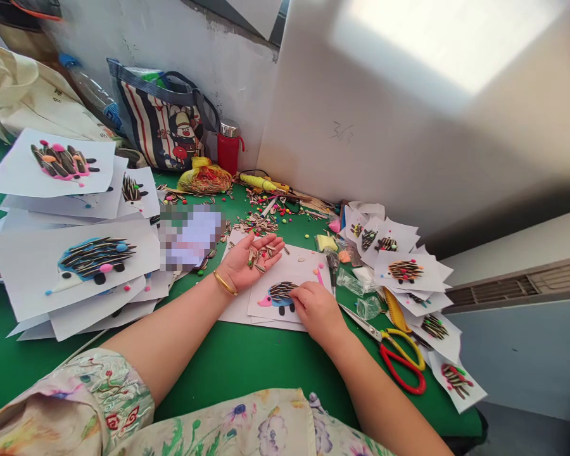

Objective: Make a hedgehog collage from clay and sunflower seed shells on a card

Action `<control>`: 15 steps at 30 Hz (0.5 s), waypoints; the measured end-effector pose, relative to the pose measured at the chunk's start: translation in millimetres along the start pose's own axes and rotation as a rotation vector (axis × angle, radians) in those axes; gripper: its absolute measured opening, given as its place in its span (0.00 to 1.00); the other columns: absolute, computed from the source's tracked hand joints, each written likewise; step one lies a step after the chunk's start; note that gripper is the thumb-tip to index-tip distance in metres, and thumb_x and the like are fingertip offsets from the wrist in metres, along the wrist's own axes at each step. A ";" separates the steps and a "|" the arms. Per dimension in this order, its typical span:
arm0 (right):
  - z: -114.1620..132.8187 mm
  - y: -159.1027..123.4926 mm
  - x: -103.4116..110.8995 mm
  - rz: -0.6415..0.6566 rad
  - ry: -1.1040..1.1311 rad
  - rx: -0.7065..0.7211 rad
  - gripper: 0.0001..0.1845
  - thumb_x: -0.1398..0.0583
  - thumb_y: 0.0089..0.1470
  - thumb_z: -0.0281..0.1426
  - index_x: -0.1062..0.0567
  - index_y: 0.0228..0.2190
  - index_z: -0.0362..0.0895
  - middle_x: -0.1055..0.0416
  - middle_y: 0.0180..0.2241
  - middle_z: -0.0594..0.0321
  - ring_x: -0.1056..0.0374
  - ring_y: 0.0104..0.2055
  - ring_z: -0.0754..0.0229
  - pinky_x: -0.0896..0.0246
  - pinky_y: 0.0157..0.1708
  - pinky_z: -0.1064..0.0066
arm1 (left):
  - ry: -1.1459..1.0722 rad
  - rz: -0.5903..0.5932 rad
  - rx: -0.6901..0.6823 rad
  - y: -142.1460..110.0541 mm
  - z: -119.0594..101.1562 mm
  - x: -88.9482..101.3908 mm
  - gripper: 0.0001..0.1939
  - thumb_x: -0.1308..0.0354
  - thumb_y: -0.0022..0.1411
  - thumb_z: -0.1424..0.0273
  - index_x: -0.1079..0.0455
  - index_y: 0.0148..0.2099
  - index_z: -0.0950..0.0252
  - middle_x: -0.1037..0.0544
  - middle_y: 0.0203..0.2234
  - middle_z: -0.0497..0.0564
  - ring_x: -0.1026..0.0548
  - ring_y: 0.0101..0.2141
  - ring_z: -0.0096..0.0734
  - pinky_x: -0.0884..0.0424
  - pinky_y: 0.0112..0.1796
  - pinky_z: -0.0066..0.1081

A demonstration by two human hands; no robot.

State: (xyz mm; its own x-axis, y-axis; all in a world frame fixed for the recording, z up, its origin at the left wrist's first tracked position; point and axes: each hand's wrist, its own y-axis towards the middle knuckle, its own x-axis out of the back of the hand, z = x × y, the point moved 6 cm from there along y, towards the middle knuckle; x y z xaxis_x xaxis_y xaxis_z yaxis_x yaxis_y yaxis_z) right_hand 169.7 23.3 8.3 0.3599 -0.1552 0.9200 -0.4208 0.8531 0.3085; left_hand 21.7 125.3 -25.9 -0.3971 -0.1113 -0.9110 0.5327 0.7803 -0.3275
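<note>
My left hand is palm up with its fingers stretched out, holding several striped sunflower seeds. Below and right of it lies a white card bearing a hedgehog picture, with a blue body, pink snout, black feet and dark seeds as spines. My right hand is over the card's right part, thumb and fingers pinched together at the rear edge of the hedgehog. Whatever is between those fingertips is hidden. More white paper lies under the card, with a pink strip near its right side.
Scissors with red and yellow handles lie right of my right hand. Finished hedgehog cards are stacked at left and right. Loose seeds and coloured bits are scattered behind, before a red bottle and striped bag.
</note>
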 end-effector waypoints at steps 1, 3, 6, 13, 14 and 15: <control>0.0 0.2 -0.9 0.000 -0.005 0.009 0.10 0.44 0.59 0.24 0.22 0.37 0.44 0.25 0.33 0.57 0.31 0.37 0.54 0.34 0.38 0.63 | -0.002 0.000 0.002 0.3 0.0 0.4 0.25 0.59 0.73 0.60 0.30 0.55 0.74 0.24 0.50 0.67 0.26 0.53 0.46 0.26 0.50 0.42; -0.3 0.5 -2.8 0.004 -0.014 0.021 0.10 0.43 0.58 0.23 0.22 0.36 0.44 0.25 0.33 0.56 0.31 0.37 0.54 0.34 0.38 0.63 | -0.004 0.000 0.003 0.8 0.1 0.9 0.25 0.59 0.73 0.60 0.30 0.56 0.73 0.24 0.50 0.67 0.26 0.53 0.46 0.26 0.50 0.43; -1.2 0.4 -5.1 0.005 -0.019 0.021 0.11 0.43 0.58 0.23 0.21 0.36 0.44 0.25 0.33 0.56 0.31 0.38 0.54 0.34 0.39 0.64 | -0.005 -0.001 0.002 1.0 0.1 1.0 0.25 0.59 0.73 0.60 0.30 0.56 0.72 0.24 0.50 0.67 0.26 0.53 0.46 0.26 0.50 0.43; 2.6 0.6 0.0 0.003 0.007 0.005 0.11 0.44 0.59 0.24 0.21 0.37 0.44 0.25 0.33 0.56 0.31 0.38 0.54 0.33 0.39 0.63 | 0.014 -0.012 -0.007 -0.9 -0.4 -0.6 0.25 0.58 0.73 0.60 0.29 0.54 0.74 0.24 0.51 0.67 0.26 0.54 0.46 0.27 0.50 0.42; 3.8 0.4 2.9 0.005 0.013 -0.002 0.11 0.44 0.59 0.24 0.21 0.38 0.44 0.25 0.33 0.56 0.31 0.38 0.54 0.33 0.39 0.63 | 0.014 -0.012 -0.007 -1.1 -0.4 -0.7 0.25 0.58 0.73 0.60 0.29 0.54 0.74 0.24 0.51 0.67 0.26 0.54 0.45 0.27 0.51 0.42; 4.8 0.2 6.5 0.005 0.023 -0.011 0.12 0.44 0.59 0.24 0.22 0.39 0.44 0.25 0.34 0.56 0.31 0.38 0.54 0.34 0.39 0.63 | 0.013 -0.010 -0.007 -1.2 -0.5 -0.8 0.25 0.58 0.73 0.60 0.29 0.54 0.74 0.24 0.51 0.67 0.26 0.54 0.45 0.27 0.51 0.41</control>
State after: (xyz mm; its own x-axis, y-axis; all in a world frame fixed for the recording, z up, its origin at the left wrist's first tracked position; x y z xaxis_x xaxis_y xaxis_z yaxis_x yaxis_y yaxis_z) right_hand 168.0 20.1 15.5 0.3769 -0.1400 0.9156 -0.4133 0.8592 0.3015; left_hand 21.1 124.8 -24.6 -0.4121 -0.1113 -0.9043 0.5231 0.7837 -0.3348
